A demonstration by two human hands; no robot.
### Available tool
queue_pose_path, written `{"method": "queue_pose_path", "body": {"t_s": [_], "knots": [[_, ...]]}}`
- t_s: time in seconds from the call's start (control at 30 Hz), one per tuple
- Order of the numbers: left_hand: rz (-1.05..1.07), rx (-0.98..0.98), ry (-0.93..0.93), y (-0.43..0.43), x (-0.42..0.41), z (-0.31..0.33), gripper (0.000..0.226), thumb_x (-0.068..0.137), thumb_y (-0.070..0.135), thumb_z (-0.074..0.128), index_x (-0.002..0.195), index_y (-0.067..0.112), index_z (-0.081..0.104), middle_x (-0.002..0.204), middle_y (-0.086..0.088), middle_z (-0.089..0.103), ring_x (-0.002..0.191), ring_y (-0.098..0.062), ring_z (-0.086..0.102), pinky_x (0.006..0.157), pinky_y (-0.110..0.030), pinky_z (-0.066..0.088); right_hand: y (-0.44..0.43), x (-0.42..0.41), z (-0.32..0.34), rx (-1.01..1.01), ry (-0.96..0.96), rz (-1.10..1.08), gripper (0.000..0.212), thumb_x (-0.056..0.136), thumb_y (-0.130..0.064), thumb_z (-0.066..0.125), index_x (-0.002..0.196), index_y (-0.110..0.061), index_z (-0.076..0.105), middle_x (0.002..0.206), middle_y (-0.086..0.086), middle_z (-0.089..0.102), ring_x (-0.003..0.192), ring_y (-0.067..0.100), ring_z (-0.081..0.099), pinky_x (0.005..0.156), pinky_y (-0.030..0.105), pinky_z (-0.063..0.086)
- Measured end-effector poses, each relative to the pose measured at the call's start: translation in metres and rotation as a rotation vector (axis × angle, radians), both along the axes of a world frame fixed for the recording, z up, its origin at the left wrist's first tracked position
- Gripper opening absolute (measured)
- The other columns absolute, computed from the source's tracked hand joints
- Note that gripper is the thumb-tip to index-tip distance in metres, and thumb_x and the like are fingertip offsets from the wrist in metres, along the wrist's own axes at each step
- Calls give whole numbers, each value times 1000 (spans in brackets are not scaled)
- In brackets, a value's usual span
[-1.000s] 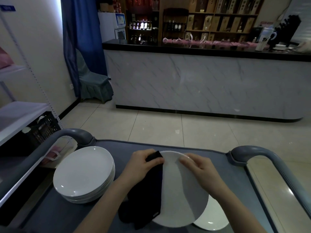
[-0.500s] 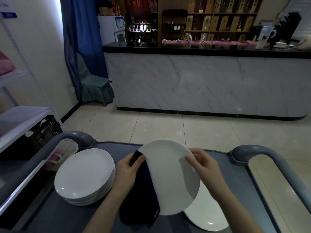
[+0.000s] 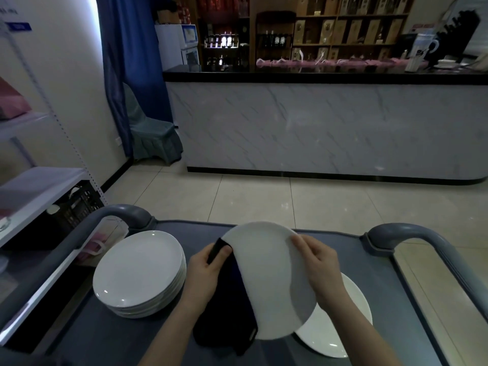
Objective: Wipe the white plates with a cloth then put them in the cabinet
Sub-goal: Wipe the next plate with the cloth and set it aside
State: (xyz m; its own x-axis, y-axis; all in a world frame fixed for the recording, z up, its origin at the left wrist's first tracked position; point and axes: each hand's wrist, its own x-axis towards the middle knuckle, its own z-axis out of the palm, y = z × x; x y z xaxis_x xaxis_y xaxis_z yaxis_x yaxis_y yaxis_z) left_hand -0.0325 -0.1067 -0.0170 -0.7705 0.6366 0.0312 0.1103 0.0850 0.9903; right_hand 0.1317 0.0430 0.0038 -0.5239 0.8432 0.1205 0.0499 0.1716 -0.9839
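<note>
Plate (image 3: 266,281) is hanging tilted above the cart tray (image 3: 383,286), far rim raised, between both hands. The left hand (image 3: 204,270) is curling its fingers round the dark cloth (image 3: 229,313) at the plate's left edge, nearest for wiping rightward. The right hand (image 3: 320,262) is pinching the right rim. The tray is carrying a stack of plates (image 3: 137,270) at left and a lone plate (image 3: 340,331) near right.

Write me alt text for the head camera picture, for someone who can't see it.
A left hand holds a dark cloth to the edge of a tilted white plate while the right hand grips its rim, above a grey cart. A stack of white plates sits on the cart at left; another plate lies below the held one.
</note>
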Motion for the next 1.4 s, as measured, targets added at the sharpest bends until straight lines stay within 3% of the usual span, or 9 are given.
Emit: {"method": "queue_pose_path", "body": {"t_s": [0.1, 0.3, 0.47, 0.67, 0.77, 0.97, 1.13, 1.27, 1.4], "knots": [[22, -1, -69, -3, 1, -1, 17, 93, 30, 64, 80, 22, 73, 78, 2, 74, 70, -6, 65, 60, -18, 49, -9, 2, -5, -98, 37, -44, 25, 97, -28, 59, 82, -38, 76, 77, -12, 72, 65, -5, 58, 58, 8, 44], [-186, -65, 147, 2, -6, 18, 13, 91, 21, 68, 85, 9, 71, 82, -14, 70, 70, -10, 56, 68, -29, 46, 6, 6, 7, 215, -135, 152, 25, 97, -35, 61, 73, -30, 68, 66, -18, 62, 63, -3, 52, 60, 11, 39], [-414, -214, 274, 14, -1, 26, 19, 88, 20, 72, 70, 20, 66, 63, 10, 58, 60, -2, 49, 59, -19, 38, -2, -5, 11, 431, -302, 385, 21, 97, -37, 59, 78, -42, 67, 78, -27, 67, 75, -8, 60, 69, 11, 42], [55, -15, -4, 4, 1, 6, 23, 90, 36, 66, 81, 16, 72, 75, 1, 73, 67, -7, 62, 63, -26, 49, -5, 0, 4, -36, 85, -83, 23, 95, -28, 63, 76, -33, 77, 74, -13, 71, 64, -6, 57, 59, 9, 44], [140, -12, -51, -1, 6, -4, 26, 89, 43, 63, 81, 20, 72, 77, 3, 74, 67, -2, 64, 64, -26, 51, -9, 0, 4, -143, 63, -58, 23, 97, -31, 59, 81, -35, 75, 75, -13, 70, 65, -5, 58, 59, 11, 46], [-100, -42, 214, 2, -2, 13, 19, 86, 21, 74, 68, 23, 67, 61, 6, 62, 57, -1, 50, 58, -22, 41, 7, 1, 22, 269, -261, 292, 8, 92, -36, 66, 85, -37, 69, 81, -23, 69, 78, -7, 61, 66, 9, 42], [-288, -128, 339, 10, 3, 20, 27, 83, 18, 76, 61, 26, 62, 56, 13, 54, 55, 1, 46, 55, -18, 35, 0, -13, 20, 500, -438, 473, 29, 97, -41, 57, 78, -21, 65, 71, -1, 64, 66, 3, 51, 62, 18, 37], [-155, -96, 194, 3, -1, 9, 17, 89, 19, 71, 75, 9, 67, 66, 1, 60, 62, -9, 49, 63, -31, 40, -1, -6, 14, 350, -247, 328, 31, 95, -33, 63, 66, -25, 63, 59, -12, 55, 58, 0, 45, 57, 16, 35], [40, -2, -34, -7, 0, 3, 16, 93, 30, 64, 82, 23, 74, 80, 1, 75, 71, -9, 66, 68, -32, 52, -9, -2, 2, -10, -11, -9, 35, 95, -33, 63, 63, -17, 63, 57, -12, 50, 54, 3, 42, 51, 13, 34]]}}
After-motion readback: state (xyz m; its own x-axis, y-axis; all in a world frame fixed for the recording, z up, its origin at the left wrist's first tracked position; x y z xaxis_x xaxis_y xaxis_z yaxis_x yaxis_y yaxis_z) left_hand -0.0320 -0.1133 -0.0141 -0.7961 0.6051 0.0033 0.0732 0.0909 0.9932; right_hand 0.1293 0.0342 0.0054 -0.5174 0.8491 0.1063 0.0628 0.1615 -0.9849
